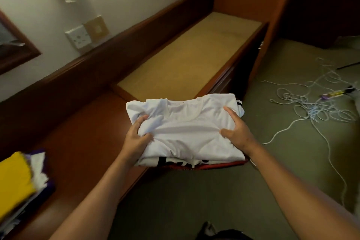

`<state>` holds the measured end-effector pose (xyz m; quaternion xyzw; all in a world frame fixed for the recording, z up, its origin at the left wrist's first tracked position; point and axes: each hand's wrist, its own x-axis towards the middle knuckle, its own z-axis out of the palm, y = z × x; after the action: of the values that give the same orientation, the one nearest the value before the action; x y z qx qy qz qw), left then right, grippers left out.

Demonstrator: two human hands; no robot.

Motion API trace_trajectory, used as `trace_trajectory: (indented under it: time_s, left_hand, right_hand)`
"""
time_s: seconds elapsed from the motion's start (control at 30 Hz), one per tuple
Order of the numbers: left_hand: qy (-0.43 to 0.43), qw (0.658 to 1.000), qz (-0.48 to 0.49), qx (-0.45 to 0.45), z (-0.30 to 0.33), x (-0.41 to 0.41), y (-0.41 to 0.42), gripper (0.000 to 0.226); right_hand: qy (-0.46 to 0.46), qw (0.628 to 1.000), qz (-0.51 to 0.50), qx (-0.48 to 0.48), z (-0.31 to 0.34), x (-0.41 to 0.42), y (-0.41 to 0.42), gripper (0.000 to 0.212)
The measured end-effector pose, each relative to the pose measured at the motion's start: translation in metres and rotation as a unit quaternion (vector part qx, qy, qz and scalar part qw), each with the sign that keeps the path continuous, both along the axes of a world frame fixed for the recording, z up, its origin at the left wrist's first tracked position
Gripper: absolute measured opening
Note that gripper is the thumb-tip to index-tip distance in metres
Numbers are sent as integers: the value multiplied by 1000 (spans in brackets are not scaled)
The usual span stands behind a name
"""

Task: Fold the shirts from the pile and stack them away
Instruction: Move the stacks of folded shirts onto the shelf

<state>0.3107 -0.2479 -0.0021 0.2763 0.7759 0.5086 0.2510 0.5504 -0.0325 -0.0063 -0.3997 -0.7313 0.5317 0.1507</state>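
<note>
A stack of folded shirts [187, 134], white on top with a black-print layer and a red one beneath, is carried in front of me above the edge of the brown counter. My left hand [137, 138] grips its left side, thumb on top and fingers bunched in the cloth. My right hand [236, 131] grips the right side, thumb on top. A pile of unfolded shirts [19, 183], yellow, white and purple, lies on the counter at the lower left.
A long brown counter [81, 154] runs along the wall, with a lower tan-topped unit [187, 58] beyond the stack. Tangled white cord [311, 107] lies on the green carpet to the right. A wall socket [78, 37] sits above the counter.
</note>
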Motion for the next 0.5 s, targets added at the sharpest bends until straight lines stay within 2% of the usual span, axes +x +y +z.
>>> trace_trajectory:
  time_s: [0.23,0.5]
  left_hand:
    - [9,993,-117,12,-2,14,139,61]
    - [9,966,-258,23,-20,33,290,63]
  right_hand:
    - [-16,992,-123,-11,0,56,83,75]
    - [-57,969,-239,5,-10,107,164,76]
